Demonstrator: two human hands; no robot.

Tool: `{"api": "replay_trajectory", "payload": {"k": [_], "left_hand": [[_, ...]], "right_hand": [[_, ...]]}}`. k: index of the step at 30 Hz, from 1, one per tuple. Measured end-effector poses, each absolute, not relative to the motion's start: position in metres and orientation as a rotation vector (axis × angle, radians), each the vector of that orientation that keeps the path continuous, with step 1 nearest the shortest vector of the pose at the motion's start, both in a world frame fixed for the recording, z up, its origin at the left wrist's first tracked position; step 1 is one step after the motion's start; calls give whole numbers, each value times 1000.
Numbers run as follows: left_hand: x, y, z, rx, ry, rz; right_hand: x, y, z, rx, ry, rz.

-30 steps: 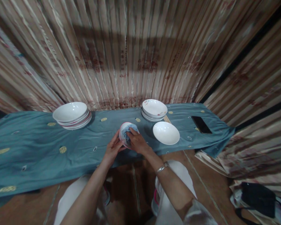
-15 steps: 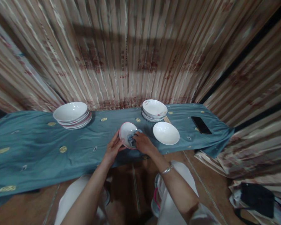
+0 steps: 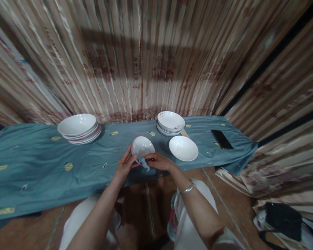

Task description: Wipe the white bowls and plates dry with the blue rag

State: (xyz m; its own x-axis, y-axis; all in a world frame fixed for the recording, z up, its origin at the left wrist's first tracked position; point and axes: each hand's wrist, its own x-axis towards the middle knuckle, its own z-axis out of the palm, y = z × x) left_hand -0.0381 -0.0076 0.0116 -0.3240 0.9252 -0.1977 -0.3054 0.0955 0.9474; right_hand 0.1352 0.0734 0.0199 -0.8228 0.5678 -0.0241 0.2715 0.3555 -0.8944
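Note:
A small white bowl with a red rim (image 3: 143, 146) is tilted toward me above the front part of the table. My left hand (image 3: 125, 163) grips it by its left side, thumb over the rim. In my right hand (image 3: 158, 161) is a blue-grey cloth (image 3: 144, 164), pinched at the bowl's near edge with one end hanging below the rim. Just right of that hand sits a wide white bowl (image 3: 183, 148). Part of the cloth is hidden by my right fingers.
A stack of white bowls (image 3: 78, 125) stands at the left, and a stack of floral plates (image 3: 171, 121) at the back right. A black phone (image 3: 222, 139) lies on the blue tablecloth (image 3: 91, 163). A pleated curtain (image 3: 135, 62) hangs behind; a dark bag (image 3: 283, 220) is at lower right.
My right hand has drawn the cloth from inside the bowl to its near rim, where an end now dangles. The left hand keeps its hold on the bowl.

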Motion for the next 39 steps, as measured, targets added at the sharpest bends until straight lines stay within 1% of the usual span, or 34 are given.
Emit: {"api": "replay_trajectory", "payload": {"k": [4, 7, 14, 21, 29, 33, 39], "left_hand": [[-37, -8, 12, 678, 1320, 1475], [-38, -8, 9, 673, 1310, 1482], [-41, -6, 3, 680, 1273, 1466], [-38, -7, 6, 641, 1254, 1475], [-38, -8, 7, 677, 1266, 1478], [-40, -9, 6, 685, 1257, 1469], [-40, -11, 8, 695, 1257, 1462]], "right_hand": [[127, 72, 15, -683, -2059, 1761], [119, 68, 12, -682, -1832, 1889], [99, 66, 8, -683, -1527, 1837], [84, 75, 7, -705, -1476, 1590], [78, 74, 29, -816, -1954, 982], [79, 78, 31, -904, -2090, 697], [84, 91, 23, -1103, -2092, 544]]}}
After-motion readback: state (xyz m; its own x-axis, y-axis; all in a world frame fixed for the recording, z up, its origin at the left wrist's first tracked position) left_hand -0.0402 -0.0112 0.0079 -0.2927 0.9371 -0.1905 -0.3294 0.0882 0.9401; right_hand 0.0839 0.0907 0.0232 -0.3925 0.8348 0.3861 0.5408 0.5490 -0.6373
